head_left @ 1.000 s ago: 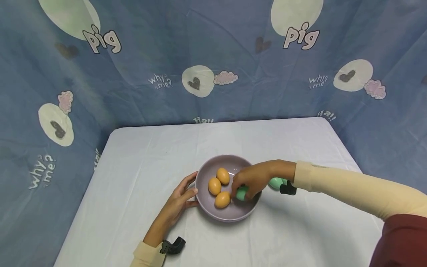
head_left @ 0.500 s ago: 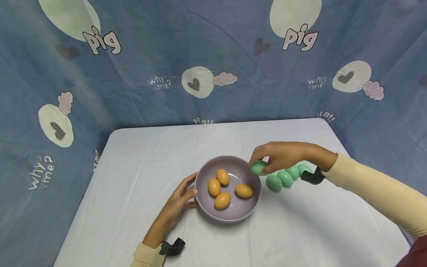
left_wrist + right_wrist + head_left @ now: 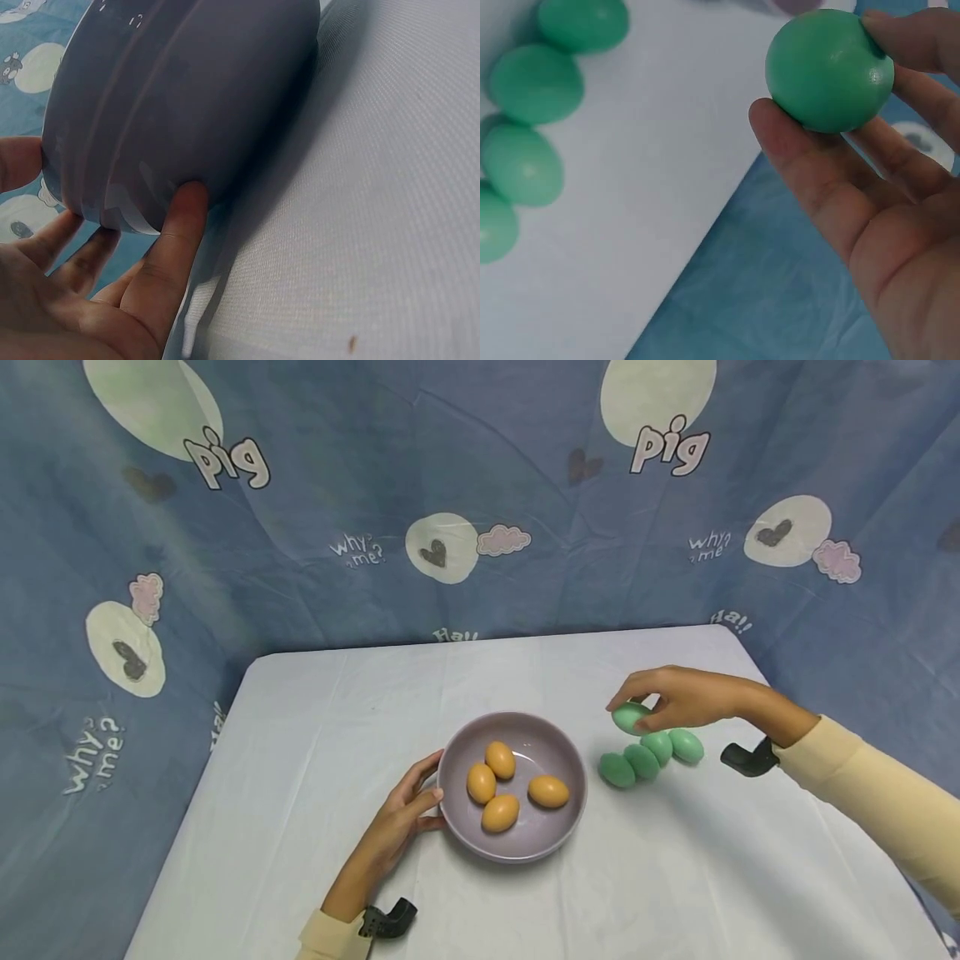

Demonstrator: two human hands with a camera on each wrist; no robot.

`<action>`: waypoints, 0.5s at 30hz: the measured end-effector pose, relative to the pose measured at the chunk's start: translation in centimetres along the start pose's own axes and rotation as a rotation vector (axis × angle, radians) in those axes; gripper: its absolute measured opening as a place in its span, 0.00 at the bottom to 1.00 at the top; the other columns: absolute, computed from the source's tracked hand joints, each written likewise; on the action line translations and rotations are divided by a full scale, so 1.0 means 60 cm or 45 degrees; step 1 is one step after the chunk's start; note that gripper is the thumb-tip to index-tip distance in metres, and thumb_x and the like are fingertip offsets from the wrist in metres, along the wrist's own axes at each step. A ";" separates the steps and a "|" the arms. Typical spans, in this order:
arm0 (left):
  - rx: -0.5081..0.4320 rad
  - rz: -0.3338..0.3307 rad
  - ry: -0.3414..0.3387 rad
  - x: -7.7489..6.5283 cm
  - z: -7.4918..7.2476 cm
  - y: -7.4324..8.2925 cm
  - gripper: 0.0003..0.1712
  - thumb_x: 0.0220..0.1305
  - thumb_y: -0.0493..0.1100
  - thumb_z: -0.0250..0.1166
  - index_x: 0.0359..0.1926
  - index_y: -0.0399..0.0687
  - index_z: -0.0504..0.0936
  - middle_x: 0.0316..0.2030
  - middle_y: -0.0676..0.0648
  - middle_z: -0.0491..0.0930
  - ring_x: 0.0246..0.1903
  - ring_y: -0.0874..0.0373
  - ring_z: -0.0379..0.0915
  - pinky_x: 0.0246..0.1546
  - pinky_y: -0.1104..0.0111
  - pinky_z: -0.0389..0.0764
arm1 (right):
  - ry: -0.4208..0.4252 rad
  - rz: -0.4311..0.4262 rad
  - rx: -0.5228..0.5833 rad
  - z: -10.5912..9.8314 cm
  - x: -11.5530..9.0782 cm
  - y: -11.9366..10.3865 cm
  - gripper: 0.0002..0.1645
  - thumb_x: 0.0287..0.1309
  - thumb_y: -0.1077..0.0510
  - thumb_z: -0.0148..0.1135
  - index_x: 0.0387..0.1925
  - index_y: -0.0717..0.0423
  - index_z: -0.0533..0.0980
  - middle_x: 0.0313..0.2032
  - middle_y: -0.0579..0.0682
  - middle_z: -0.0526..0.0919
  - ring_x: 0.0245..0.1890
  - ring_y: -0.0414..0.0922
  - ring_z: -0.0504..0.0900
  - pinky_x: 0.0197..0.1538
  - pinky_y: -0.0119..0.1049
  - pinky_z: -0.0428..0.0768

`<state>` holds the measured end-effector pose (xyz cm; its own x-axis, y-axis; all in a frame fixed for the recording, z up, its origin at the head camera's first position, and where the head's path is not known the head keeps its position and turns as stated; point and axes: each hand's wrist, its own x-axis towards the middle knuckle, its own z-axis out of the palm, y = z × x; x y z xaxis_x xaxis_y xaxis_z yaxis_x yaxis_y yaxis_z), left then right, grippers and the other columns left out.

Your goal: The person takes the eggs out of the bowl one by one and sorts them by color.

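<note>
The right hand (image 3: 669, 697) partly hides the green egg (image 3: 627, 718) it pinches.

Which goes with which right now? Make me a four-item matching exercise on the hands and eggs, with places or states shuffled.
1. Left hand
2. Right hand
3. Orange eggs
4. Row of green eggs

A. Inside the bowl
B. Holding a single green egg
C. On the white cloth
D. Touching the bowl's outer side

Pairs: 1-D, 2-B, 3-A, 4-C
</note>
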<state>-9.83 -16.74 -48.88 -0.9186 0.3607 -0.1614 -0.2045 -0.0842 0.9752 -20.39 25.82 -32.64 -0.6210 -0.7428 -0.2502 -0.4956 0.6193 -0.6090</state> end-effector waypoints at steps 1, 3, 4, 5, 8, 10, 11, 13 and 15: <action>-0.001 0.000 -0.002 0.000 0.000 0.000 0.36 0.73 0.41 0.57 0.77 0.53 0.56 0.78 0.44 0.50 0.66 0.40 0.64 0.46 0.57 0.85 | 0.013 0.014 0.002 -0.001 -0.005 0.005 0.21 0.61 0.61 0.67 0.56 0.46 0.80 0.55 0.45 0.81 0.57 0.48 0.81 0.51 0.32 0.83; 0.004 0.002 -0.002 0.001 0.000 -0.001 0.36 0.73 0.41 0.57 0.77 0.53 0.56 0.78 0.44 0.50 0.66 0.40 0.64 0.47 0.57 0.85 | 0.042 0.048 0.005 -0.004 -0.014 0.015 0.21 0.61 0.59 0.68 0.56 0.47 0.80 0.56 0.46 0.82 0.57 0.49 0.81 0.51 0.32 0.83; 0.006 0.001 0.000 0.001 0.000 -0.001 0.36 0.73 0.41 0.57 0.77 0.53 0.56 0.78 0.44 0.50 0.66 0.40 0.64 0.47 0.57 0.85 | 0.056 0.068 0.006 -0.005 -0.017 0.019 0.21 0.61 0.59 0.68 0.56 0.47 0.80 0.56 0.47 0.82 0.57 0.49 0.81 0.51 0.32 0.83; 0.006 0.002 0.002 0.001 0.000 -0.002 0.35 0.73 0.41 0.57 0.77 0.53 0.56 0.78 0.44 0.50 0.66 0.40 0.64 0.47 0.57 0.85 | 0.070 0.088 0.009 -0.006 -0.021 0.023 0.21 0.61 0.58 0.68 0.56 0.47 0.80 0.56 0.48 0.82 0.57 0.50 0.81 0.51 0.33 0.83; 0.005 -0.001 0.008 0.001 -0.001 -0.002 0.35 0.73 0.41 0.57 0.77 0.53 0.56 0.78 0.44 0.50 0.67 0.40 0.63 0.47 0.57 0.84 | 0.101 0.135 0.017 -0.010 -0.029 0.033 0.21 0.61 0.59 0.68 0.56 0.48 0.80 0.56 0.49 0.82 0.57 0.51 0.80 0.52 0.35 0.83; 0.005 -0.003 0.009 0.001 0.000 -0.002 0.35 0.73 0.41 0.57 0.77 0.54 0.56 0.78 0.44 0.50 0.67 0.40 0.62 0.47 0.57 0.84 | 0.113 0.153 0.019 -0.012 -0.032 0.039 0.21 0.61 0.59 0.68 0.56 0.49 0.80 0.56 0.50 0.82 0.57 0.51 0.80 0.52 0.37 0.83; 0.005 -0.004 0.008 0.001 0.000 -0.002 0.36 0.73 0.41 0.57 0.77 0.53 0.56 0.78 0.44 0.50 0.67 0.40 0.62 0.47 0.57 0.84 | 0.118 0.162 0.020 -0.013 -0.034 0.042 0.21 0.61 0.60 0.68 0.56 0.50 0.80 0.56 0.50 0.82 0.56 0.51 0.80 0.52 0.37 0.83; 0.005 -0.006 0.007 0.001 0.000 -0.003 0.36 0.73 0.41 0.57 0.77 0.54 0.56 0.78 0.45 0.50 0.67 0.40 0.62 0.47 0.57 0.84 | 0.126 0.178 0.018 -0.014 -0.037 0.048 0.21 0.61 0.60 0.68 0.56 0.51 0.80 0.56 0.51 0.82 0.56 0.51 0.80 0.53 0.39 0.83; 0.004 -0.007 0.007 0.002 0.001 -0.003 0.36 0.73 0.42 0.57 0.77 0.54 0.56 0.78 0.44 0.50 0.67 0.40 0.62 0.47 0.56 0.85 | 0.136 0.196 0.008 -0.013 -0.040 0.052 0.20 0.61 0.61 0.67 0.56 0.51 0.80 0.56 0.51 0.82 0.55 0.50 0.81 0.53 0.41 0.82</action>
<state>-9.88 -16.65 -49.04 -0.9193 0.3559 -0.1678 -0.2086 -0.0794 0.9748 -20.95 29.77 -33.35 -0.7504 -0.6078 -0.2598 -0.3858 0.7219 -0.5745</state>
